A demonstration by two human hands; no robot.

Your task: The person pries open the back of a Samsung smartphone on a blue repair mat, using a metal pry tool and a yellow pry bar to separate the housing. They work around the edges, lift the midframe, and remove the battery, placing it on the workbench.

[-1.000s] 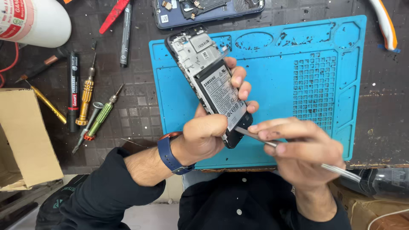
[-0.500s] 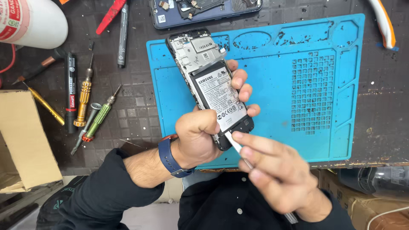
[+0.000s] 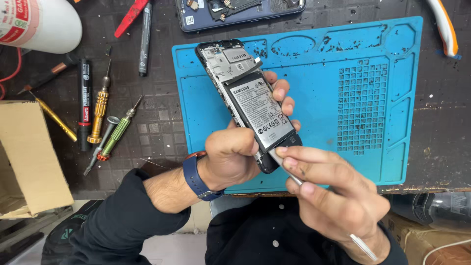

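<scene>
My left hand grips an opened phone with its back cover off, held tilted above the blue work mat. Its grey battery and circuit board are exposed. My right hand pinches a thin metal tool whose tip touches the phone's lower end, just below the battery. The tool's far end sticks out past my wrist. A blue watch sits on my left wrist.
Another opened phone lies at the top. Several screwdrivers and a black marker lie left of the mat. A cardboard box sits at far left, a white bottle at top left, orange-handled tool top right.
My right hand has shifted slightly with the tool, its tip now pressed at the phone's bottom edge under the battery. The left hand holds the phone much the same.
</scene>
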